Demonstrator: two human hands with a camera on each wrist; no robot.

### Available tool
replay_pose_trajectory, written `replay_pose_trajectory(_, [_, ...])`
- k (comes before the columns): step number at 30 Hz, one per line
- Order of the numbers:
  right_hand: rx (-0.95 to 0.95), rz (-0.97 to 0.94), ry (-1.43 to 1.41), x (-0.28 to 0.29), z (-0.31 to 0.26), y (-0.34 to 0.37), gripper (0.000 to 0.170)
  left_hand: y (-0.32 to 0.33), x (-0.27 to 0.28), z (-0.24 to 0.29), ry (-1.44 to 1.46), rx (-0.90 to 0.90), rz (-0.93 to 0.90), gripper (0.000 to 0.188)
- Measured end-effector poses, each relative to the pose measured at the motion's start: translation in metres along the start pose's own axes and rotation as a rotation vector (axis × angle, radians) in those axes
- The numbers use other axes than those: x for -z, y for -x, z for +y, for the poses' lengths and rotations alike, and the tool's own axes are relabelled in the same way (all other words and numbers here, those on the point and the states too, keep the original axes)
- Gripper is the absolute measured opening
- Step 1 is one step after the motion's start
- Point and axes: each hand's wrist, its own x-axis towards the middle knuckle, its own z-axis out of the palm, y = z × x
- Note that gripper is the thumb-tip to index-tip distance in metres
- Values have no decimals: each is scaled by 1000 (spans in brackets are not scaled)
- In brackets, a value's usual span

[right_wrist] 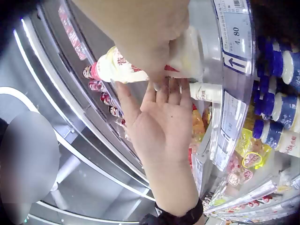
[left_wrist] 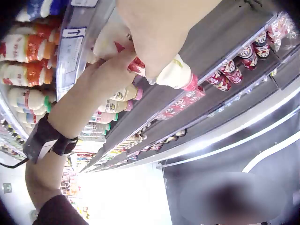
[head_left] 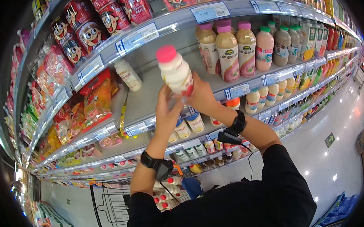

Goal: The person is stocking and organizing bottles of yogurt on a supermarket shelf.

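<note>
A white plastic bottle (head_left: 176,71) with a pink cap and red on its label is held up in front of the shelf, tilted. My right hand (head_left: 200,95) grips its lower right side, with part of the fingers hidden behind it. On the other side is my left hand (head_left: 167,110). In the right wrist view the left hand (right_wrist: 161,124) shows its palm, with fairly straight fingers reaching to the bottle (right_wrist: 117,65). The left wrist view has the right hand (left_wrist: 110,70) at the bottle (left_wrist: 176,75), near its red label.
A similar white bottle (head_left: 128,75) stands on the shelf (head_left: 148,90) to the left, beside snack bags (head_left: 96,99). Pink-capped brown drinks (head_left: 227,52) stand right. Price tags (head_left: 212,11) line the shelf edges. A shopping cart (head_left: 113,205) below holds several red-capped white bottles (head_left: 167,204).
</note>
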Motion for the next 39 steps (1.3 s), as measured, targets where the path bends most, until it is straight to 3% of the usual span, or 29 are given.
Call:
replay_pose_trajectory(6, [-132, 32, 57, -9, 33, -39, 55, -60, -13, -15, 67, 120, 17, 54])
replay_pose_trajectory(12, [-144, 54, 196, -17, 59, -52, 57, -96, -7, -68, 92, 96, -94, 53])
replay_pose_trajectory(15, [-98, -52, 334, -5, 55, -53, 62, -106, 5, -79, 71, 60, -171, 55])
replay_pose_trajectory(18, [-182, -231, 516, 7, 53, -61, 67, -118, 16, -91, 76, 57, -187, 60])
replay_pose_trajectory(24, [-158, -286, 708, -8, 74, -100, 67, -138, 15, -111, 85, 178, -92, 63])
replay_pose_trajectory(27, [-169, -288, 764, -10, 74, -107, 56, -138, 6, -100, -88, 343, 41, 64])
replay_pose_trajectory(30, [-206, -288, 763, -12, 73, -107, 57, -143, 7, -118, -418, 186, 156, 66])
replay_pose_trajectory(33, [-192, -256, 689, -20, 91, -104, 56, -144, 10, -125, -261, 228, 109, 67])
replay_pose_trajectory(36, [-283, -222, 429, -17, 93, -100, 57, -139, 4, -110, -63, 285, 134, 64])
replay_pose_trajectory(39, [-256, -56, 269, -20, 103, -95, 59, -139, 8, -114, 104, 311, 163, 60])
